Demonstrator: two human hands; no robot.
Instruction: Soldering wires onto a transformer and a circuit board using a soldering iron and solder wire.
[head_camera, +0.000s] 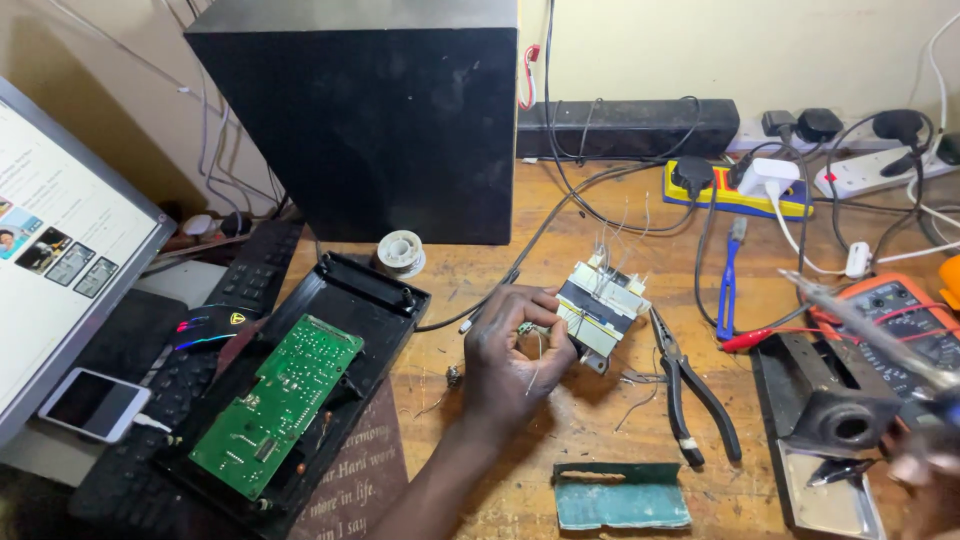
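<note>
A small transformer (601, 311), pale with a dark band and thin wire leads rising from its top, is pinched at its left side by the fingertips of the left hand (515, 355); the thumb and fingers are curled narrowly about its edge, so the part sits just right of and slightly above the palm, held a little over the wooden bench (560, 440). The right hand (925, 470) is seen blurred at the lower right edge, closed around the handle of a soldering iron (865, 330) whose shaft points up and left, well apart from the transformer. Black-handled pliers (690, 385) lie just right of the held part. To the left, a green circuit board (275, 405) rests in an open black casing (370, 290), with a solder spool (400, 252) behind it.
</note>
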